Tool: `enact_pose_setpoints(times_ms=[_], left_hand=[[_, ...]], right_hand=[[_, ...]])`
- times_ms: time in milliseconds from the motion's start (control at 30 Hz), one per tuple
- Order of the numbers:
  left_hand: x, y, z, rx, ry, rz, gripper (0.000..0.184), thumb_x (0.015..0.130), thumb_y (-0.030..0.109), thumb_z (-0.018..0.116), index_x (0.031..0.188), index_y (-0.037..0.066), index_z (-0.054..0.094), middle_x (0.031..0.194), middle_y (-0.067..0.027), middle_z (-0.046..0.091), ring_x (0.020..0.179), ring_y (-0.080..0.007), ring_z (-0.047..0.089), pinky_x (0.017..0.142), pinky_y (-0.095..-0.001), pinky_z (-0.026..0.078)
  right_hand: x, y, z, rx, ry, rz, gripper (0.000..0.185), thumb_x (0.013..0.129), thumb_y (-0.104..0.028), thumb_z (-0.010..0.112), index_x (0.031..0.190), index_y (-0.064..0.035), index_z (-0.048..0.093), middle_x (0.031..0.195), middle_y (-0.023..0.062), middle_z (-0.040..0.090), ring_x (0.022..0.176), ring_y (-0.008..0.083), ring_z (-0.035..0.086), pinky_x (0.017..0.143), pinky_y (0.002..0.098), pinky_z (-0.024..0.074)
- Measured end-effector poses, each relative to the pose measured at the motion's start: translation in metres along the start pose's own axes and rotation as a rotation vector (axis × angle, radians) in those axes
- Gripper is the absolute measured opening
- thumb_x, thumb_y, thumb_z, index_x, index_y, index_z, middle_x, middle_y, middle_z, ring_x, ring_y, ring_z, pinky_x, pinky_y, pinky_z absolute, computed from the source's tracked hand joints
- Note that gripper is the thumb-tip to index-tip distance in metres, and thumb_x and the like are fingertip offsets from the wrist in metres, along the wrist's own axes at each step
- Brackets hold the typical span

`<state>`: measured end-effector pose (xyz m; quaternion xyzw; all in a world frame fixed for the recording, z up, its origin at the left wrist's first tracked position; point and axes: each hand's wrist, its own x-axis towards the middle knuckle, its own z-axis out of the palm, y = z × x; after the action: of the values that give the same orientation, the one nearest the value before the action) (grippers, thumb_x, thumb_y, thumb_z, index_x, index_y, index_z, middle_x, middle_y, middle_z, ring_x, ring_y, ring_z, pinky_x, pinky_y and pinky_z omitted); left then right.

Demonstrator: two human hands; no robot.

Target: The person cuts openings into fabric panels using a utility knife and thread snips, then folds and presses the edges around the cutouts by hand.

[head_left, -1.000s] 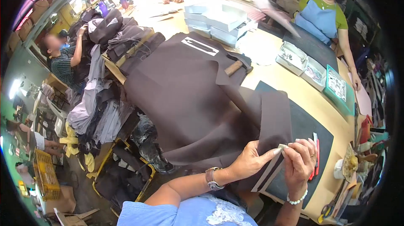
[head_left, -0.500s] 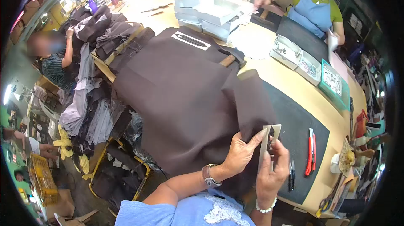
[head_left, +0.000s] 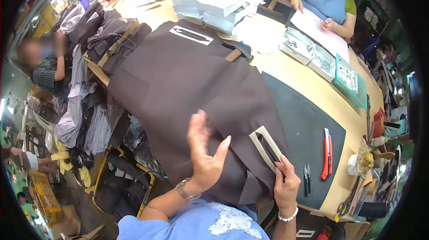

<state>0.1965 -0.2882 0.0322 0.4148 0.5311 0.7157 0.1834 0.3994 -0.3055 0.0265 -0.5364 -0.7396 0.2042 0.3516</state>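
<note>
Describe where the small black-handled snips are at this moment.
In the head view, the snips lie right of centre, in the lower half, on the dark mat, between the right hand and the red-handled cutter.

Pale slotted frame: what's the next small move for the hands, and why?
Probably lower the left hand onto the dark brown sheet and steady it: that hand looks open and free over the sheet, which doesn't lie flat near the pale slotted frame held by the right hand.

pale frame [head_left: 270,142] — aslant over brown sheet [head_left: 183,79]
</note>
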Motion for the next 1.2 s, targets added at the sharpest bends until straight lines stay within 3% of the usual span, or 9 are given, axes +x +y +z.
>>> enact_pose_setpoints(times_ms=[67,133,167,267,367,867,1033,1133,1200], left_hand=[[0.018,0.018,-0.003,0.194,-0.151,0.372,0.052,0.073,0.004,0.072,0.121,0.003,0.050,0.114,-0.0108,0.059,0.106,-0.0236,0.056,0.092,-0.0358,0.042],[0.027,0.023,-0.004,0.261,-0.648,0.632,0.043,0.071,0.007,0.073,0.111,0.003,0.059,0.109,-0.0103,0.062,0.103,-0.0240,0.058,0.089,-0.0353,0.044],[0.026,0.025,0.009,0.249,-0.819,0.606,0.028,0.070,0.010,0.073,0.096,0.005,0.065,0.097,-0.0078,0.064,0.098,-0.0237,0.059,0.085,-0.0350,0.045],[0.029,-0.003,0.034,0.337,-1.287,0.577,0.017,0.076,0.019,0.067,0.086,0.005,0.066,0.083,-0.0054,0.061,0.083,-0.0228,0.058,0.076,-0.0368,0.045],[0.041,-0.013,0.048,0.418,-1.562,0.557,0.015,0.077,0.020,0.066,0.082,0.006,0.066,0.081,-0.0056,0.060,0.081,-0.0238,0.058,0.072,-0.0380,0.045],[0.058,-0.056,0.037,0.034,-1.486,0.525,0.015,0.075,0.014,0.070,0.088,0.008,0.069,0.079,-0.0059,0.058,0.074,-0.0220,0.056,0.066,-0.0337,0.046],[0.058,-0.056,0.037,0.036,-1.483,0.552,0.013,0.075,0.013,0.069,0.087,0.009,0.070,0.078,-0.0051,0.057,0.073,-0.0206,0.055,0.065,-0.0329,0.046],[0.057,-0.056,0.037,0.046,-1.480,0.561,0.010,0.075,0.013,0.068,0.083,0.008,0.069,0.077,-0.0046,0.054,0.073,-0.0207,0.054,0.066,-0.0336,0.046],[0.057,-0.057,0.037,0.049,-1.473,0.571,0.009,0.075,0.014,0.068,0.080,0.007,0.068,0.078,-0.0043,0.053,0.074,-0.0208,0.053,0.067,-0.0340,0.045]], right_hand=[[0.002,0.004,0.002,-0.048,-0.010,-0.126,0.035,0.080,0.009,0.057,0.114,0.0025,0.055,0.089,0.0167,0.067,0.082,0.0288,0.067,0.070,0.0346,0.0529],[0.004,0.000,0.005,-0.069,-0.003,-0.224,0.033,0.079,0.009,0.059,0.111,0.0042,0.056,0.089,0.0154,0.068,0.081,0.0281,0.067,0.070,0.0339,0.0534],[0.004,-0.001,0.006,-0.071,-0.001,-0.257,0.032,0.079,0.009,0.060,0.111,0.0045,0.056,0.089,0.0155,0.068,0.081,0.0278,0.067,0.070,0.0338,0.0535],[-0.002,0.008,0.010,-0.081,0.012,-0.305,0.035,0.078,0.010,0.061,0.113,0.0040,0.054,0.089,0.0154,0.068,0.079,0.0273,0.068,0.072,0.0346,0.0525],[-0.004,0.011,0.013,-0.063,0.042,-0.324,0.035,0.078,0.010,0.062,0.111,0.0038,0.055,0.088,0.0154,0.068,0.080,0.0279,0.067,0.071,0.0358,0.0524],[-0.019,0.026,-0.021,-0.364,-0.104,-0.425,0.028,0.077,0.003,0.062,0.105,0.0001,0.061,0.089,0.0098,0.065,0.086,0.0219,0.064,0.082,0.0379,0.0490],[-0.028,0.016,-0.014,0.052,0.038,0.135,0.031,0.073,-0.003,0.070,0.102,0.0010,0.060,0.089,0.0119,0.063,0.084,0.0255,0.062,0.078,0.0370,0.0489],[-0.010,0.007,-0.003,-0.264,0.075,0.063,0.031,0.073,-0.003,0.070,0.103,0.0002,0.060,0.097,0.0132,0.061,0.090,0.0262,0.060,0.078,0.0359,0.0473],[-0.009,0.006,0.001,-0.347,0.023,0.115,0.037,0.078,-0.012,0.067,0.112,-0.0019,0.057,0.116,0.0161,0.053,0.110,0.0325,0.049,0.091,0.0407,0.0395]])
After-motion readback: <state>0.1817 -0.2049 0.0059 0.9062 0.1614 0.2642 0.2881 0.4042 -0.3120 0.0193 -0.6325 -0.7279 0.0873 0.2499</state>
